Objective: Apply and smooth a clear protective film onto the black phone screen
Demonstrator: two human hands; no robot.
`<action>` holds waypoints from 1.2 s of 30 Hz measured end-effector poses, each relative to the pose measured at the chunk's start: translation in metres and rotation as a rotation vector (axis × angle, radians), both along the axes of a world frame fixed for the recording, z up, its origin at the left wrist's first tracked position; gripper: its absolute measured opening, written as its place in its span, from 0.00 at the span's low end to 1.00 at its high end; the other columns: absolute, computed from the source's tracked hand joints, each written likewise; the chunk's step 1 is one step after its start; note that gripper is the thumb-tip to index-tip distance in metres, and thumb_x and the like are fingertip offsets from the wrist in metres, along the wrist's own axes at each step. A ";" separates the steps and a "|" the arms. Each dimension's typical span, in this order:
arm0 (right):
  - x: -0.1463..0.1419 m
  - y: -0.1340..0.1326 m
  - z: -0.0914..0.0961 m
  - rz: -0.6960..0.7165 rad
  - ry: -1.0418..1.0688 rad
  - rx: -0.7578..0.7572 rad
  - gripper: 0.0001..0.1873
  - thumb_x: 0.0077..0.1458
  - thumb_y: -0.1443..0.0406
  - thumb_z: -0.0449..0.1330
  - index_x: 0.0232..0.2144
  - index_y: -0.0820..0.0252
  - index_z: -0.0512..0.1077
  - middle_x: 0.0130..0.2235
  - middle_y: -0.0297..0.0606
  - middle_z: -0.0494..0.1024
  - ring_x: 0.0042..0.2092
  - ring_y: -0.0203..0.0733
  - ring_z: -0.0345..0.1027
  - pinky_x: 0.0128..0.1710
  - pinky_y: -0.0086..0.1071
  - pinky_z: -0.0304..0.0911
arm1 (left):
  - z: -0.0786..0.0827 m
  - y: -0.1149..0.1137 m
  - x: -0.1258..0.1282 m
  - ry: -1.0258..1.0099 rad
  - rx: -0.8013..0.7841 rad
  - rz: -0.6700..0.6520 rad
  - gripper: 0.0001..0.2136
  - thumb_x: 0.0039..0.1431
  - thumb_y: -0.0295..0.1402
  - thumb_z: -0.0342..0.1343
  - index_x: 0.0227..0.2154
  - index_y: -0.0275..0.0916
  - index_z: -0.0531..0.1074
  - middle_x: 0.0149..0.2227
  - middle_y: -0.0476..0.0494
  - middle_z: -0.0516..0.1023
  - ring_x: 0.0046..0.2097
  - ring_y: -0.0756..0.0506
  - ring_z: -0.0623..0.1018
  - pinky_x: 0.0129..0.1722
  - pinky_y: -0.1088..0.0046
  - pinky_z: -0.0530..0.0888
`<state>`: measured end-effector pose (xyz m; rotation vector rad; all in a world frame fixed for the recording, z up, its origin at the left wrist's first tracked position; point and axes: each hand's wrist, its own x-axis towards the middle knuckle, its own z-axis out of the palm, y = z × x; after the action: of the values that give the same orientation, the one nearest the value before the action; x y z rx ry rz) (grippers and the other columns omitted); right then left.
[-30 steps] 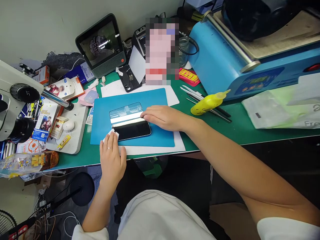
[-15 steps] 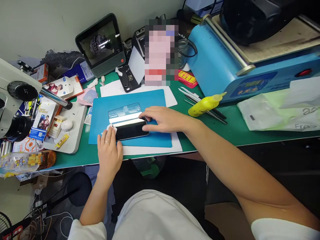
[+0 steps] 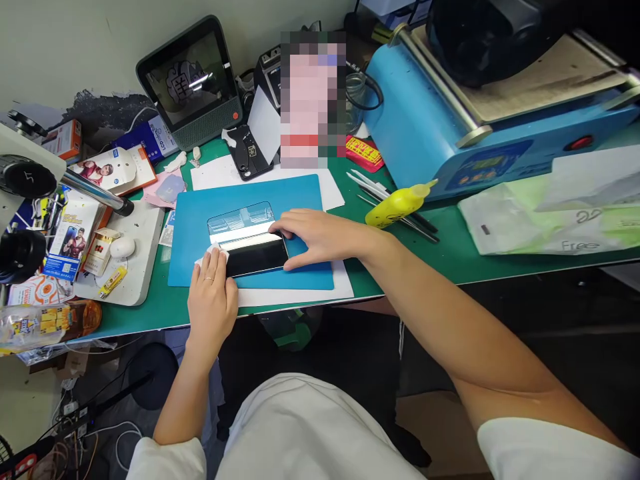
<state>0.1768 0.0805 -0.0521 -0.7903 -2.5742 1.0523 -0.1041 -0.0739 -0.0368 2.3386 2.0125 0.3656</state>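
A smartphone with a dark, glossy screen lies on a blue mat. My right hand holds its right end, with the thumb at the near corner and the fingers at the far one. At the left end, my left hand presses a crumpled white wipe with its fingers close together; a ring is on one finger. Just beyond the phone shows a phone-shaped outline with pale lines, and I cannot tell whether it is printed or a clear sheet.
Beyond the mat are a black phone back and a smart display. To the right stand a yellow squeeze bottle, several thin tools and a blue machine. Boxes and a microscope crowd the left; a drink bottle lies near the edge.
The whole view has shifted, so everything sits slightly further left. More of the white wipe shows above my left fingers. My right hand keeps its hold on the phone.
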 end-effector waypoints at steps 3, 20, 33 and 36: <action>0.000 0.000 -0.001 -0.012 0.005 0.014 0.38 0.59 0.38 0.70 0.58 0.58 0.74 0.45 0.44 0.77 0.47 0.56 0.69 0.48 0.45 0.63 | 0.001 0.001 0.004 0.021 -0.012 -0.029 0.27 0.80 0.31 0.41 0.74 0.27 0.67 0.77 0.27 0.66 0.79 0.31 0.66 0.78 0.42 0.66; -0.003 0.000 0.001 0.007 -0.004 0.017 0.39 0.59 0.38 0.69 0.57 0.62 0.74 0.48 0.50 0.78 0.49 0.59 0.70 0.50 0.48 0.63 | -0.010 0.022 0.055 0.021 0.020 -0.053 0.28 0.74 0.31 0.47 0.73 0.29 0.68 0.76 0.27 0.68 0.78 0.30 0.68 0.77 0.45 0.67; -0.005 -0.006 0.005 -0.072 0.017 -0.034 0.31 0.56 0.55 0.69 0.58 0.60 0.70 0.50 0.51 0.80 0.53 0.60 0.72 0.52 0.49 0.68 | -0.019 0.030 0.103 0.043 0.089 -0.161 0.27 0.76 0.31 0.45 0.73 0.25 0.66 0.75 0.25 0.70 0.78 0.32 0.69 0.75 0.48 0.69; -0.005 -0.005 0.005 -0.063 -0.006 -0.037 0.34 0.57 0.52 0.69 0.61 0.62 0.70 0.52 0.53 0.80 0.54 0.62 0.72 0.51 0.48 0.67 | -0.018 0.023 0.100 0.061 0.099 -0.191 0.27 0.77 0.32 0.45 0.73 0.25 0.66 0.75 0.26 0.70 0.77 0.32 0.70 0.74 0.49 0.70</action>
<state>0.1718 0.0757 -0.0474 -0.8785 -2.5242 1.0825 -0.0041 -0.0508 -0.0548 2.6043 1.8132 0.3986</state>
